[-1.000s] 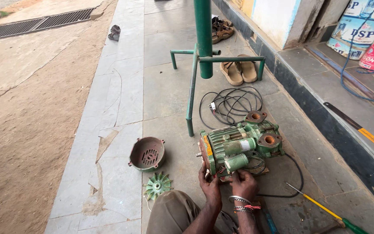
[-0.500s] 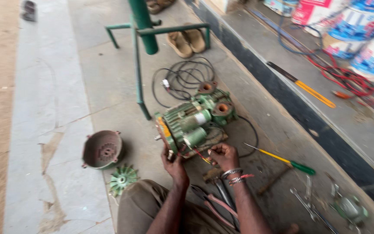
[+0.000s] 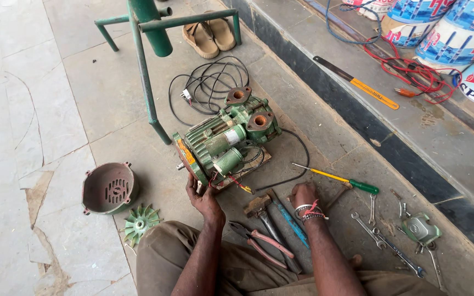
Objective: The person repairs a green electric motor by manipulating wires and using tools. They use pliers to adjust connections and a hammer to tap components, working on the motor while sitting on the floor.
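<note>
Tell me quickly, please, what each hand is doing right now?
Left hand: holding the end of the green motor, fingers curled on its edge.
Right hand: resting on the floor by the hammer; whether it holds anything cannot be told.

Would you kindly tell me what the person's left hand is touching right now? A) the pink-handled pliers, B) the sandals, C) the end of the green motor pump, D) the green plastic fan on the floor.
C: the left hand grips the near end of the green motor pump; the other items lie apart from it.
</note>
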Available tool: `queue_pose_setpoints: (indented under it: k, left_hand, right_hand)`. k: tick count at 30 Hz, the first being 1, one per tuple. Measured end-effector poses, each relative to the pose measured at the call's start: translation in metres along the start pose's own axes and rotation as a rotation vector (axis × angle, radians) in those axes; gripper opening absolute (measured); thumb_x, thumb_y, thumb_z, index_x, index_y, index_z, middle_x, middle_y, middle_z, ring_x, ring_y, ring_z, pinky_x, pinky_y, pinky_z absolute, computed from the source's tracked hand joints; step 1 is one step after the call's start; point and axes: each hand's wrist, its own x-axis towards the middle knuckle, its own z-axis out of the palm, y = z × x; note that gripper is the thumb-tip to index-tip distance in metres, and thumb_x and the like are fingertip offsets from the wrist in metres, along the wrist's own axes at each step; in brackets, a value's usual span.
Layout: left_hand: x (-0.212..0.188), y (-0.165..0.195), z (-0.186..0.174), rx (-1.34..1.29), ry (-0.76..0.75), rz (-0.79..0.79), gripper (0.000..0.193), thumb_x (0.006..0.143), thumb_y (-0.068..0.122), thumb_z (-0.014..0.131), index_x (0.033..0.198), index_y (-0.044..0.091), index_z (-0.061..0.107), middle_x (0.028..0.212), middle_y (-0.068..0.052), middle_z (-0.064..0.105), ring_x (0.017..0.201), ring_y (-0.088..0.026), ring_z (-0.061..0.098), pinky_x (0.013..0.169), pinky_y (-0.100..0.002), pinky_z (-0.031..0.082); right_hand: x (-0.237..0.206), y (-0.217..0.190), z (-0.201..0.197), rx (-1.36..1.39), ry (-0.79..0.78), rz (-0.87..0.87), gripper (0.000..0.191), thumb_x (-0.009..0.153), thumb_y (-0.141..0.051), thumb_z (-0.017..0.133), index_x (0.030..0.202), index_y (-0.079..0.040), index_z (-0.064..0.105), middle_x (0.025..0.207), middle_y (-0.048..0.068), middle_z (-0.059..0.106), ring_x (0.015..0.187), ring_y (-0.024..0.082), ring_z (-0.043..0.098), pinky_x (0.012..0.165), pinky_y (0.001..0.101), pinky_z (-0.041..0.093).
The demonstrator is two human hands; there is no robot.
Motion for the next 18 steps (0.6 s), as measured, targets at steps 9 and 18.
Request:
queue_pose_setpoints:
  k: [9,18]
  left_hand:
    - [0.001,-0.001,0.0,0.019,-0.003,-0.012,0.075,0.083,-0.015,0.055,0.152,0.011,0.041,0.15,-0.01,0.048,0.129,-0.026,0.056,0.097,-0.037,0.055]
    - [0.001,-0.003,-0.001,0.054,0.009,0.009,0.074,0.083,-0.013,0.059,0.151,0.01,0.042,0.151,-0.011,0.049,0.125,-0.027,0.058,0.091,-0.037,0.056]
  right_hand:
    - [-0.007,-0.091,0.005,0.738,0.088,-0.283,0.015,0.084,-0.012,0.08,0.098,-0.005,0.077,0.093,0.01,0.078,0.077,0.019,0.077,0.065,0.0282,0.063]
    - [0.002,-0.143,0.022,0.485,0.294,-0.405,0.015,0.082,-0.006,0.075,0.096,-0.001,0.074,0.096,0.017,0.07,0.083,0.035,0.07,0.072,0.0454,0.057]
